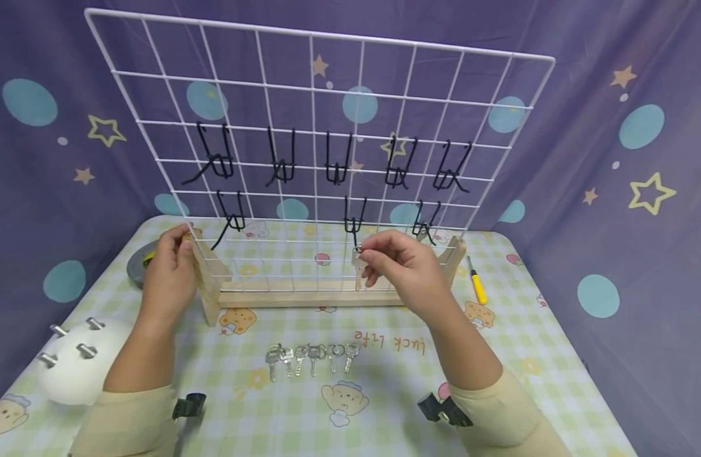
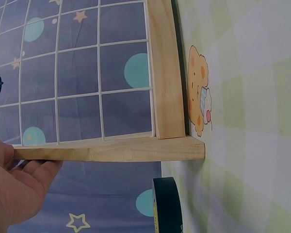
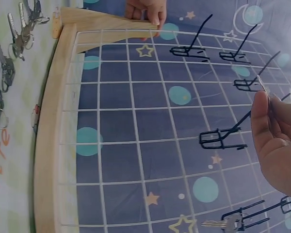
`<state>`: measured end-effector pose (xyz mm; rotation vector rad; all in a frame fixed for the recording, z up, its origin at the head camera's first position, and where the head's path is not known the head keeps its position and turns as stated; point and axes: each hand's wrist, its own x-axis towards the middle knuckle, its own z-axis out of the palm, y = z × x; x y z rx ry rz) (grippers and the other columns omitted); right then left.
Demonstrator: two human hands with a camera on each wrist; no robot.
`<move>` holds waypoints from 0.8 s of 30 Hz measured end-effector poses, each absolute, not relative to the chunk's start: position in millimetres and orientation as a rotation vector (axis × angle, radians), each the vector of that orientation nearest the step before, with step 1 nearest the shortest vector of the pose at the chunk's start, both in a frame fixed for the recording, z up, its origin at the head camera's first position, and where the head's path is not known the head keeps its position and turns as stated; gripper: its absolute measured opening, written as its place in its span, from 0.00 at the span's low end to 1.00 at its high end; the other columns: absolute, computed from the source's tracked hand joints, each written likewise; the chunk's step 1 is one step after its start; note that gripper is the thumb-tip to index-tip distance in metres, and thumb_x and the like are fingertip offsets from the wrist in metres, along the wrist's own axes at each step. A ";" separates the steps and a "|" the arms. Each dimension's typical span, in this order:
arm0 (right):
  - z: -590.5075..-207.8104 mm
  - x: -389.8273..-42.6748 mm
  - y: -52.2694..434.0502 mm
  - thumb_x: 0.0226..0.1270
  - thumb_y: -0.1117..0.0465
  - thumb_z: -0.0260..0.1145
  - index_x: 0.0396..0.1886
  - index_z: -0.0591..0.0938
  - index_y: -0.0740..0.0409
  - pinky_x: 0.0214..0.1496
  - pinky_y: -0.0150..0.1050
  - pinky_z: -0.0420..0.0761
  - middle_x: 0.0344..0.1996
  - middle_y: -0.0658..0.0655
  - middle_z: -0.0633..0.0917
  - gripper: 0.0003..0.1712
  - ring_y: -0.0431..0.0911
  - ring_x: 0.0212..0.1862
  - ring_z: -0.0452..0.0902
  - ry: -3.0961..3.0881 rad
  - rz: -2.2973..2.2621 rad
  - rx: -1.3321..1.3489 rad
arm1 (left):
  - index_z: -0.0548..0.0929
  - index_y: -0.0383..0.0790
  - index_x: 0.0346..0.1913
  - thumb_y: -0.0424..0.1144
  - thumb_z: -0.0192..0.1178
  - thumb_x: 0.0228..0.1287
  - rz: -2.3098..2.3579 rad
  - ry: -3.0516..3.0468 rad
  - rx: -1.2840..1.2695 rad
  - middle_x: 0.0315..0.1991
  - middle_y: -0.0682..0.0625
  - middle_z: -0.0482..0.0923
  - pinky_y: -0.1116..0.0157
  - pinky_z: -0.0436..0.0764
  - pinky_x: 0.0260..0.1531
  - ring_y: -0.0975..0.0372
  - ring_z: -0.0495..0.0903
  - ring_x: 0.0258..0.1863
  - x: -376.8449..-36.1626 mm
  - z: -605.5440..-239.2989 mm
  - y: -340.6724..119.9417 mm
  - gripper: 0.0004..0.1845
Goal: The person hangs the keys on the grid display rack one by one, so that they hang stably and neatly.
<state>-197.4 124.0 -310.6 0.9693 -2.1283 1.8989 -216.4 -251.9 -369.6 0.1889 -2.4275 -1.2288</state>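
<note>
Orange "Luck Life" print (image 1: pixel 390 342) on the green-and-white checked tablecloth (image 1: pixel 396 416), upside down to the person. Right hand (image 1: pixel 404 270) pinches a silver metal key (image 1: pixel 359 277) near its top, at a black wire hook (image 1: pixel 353 225) on the white wire grid (image 1: pixel 312 33). Fingers block the ring; can't tell if it's on. Left hand (image 1: pixel 170 270) grips the pale wooden stand (image 1: pixel 310 299). Six silver keys (image 1: pixel 313 353) lie in front.
</note>
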 end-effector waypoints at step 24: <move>-328.5 -230.4 114.1 0.71 0.54 0.63 0.43 0.81 0.55 0.31 0.43 0.82 0.33 0.56 0.84 0.10 0.48 0.33 0.81 -2.308 1.680 0.693 | 0.59 0.46 0.75 0.48 0.33 0.80 -1.242 -2.433 0.205 0.69 0.37 0.67 0.45 0.64 0.66 0.44 0.67 0.65 -215.5 -369.1 -251.0 0.26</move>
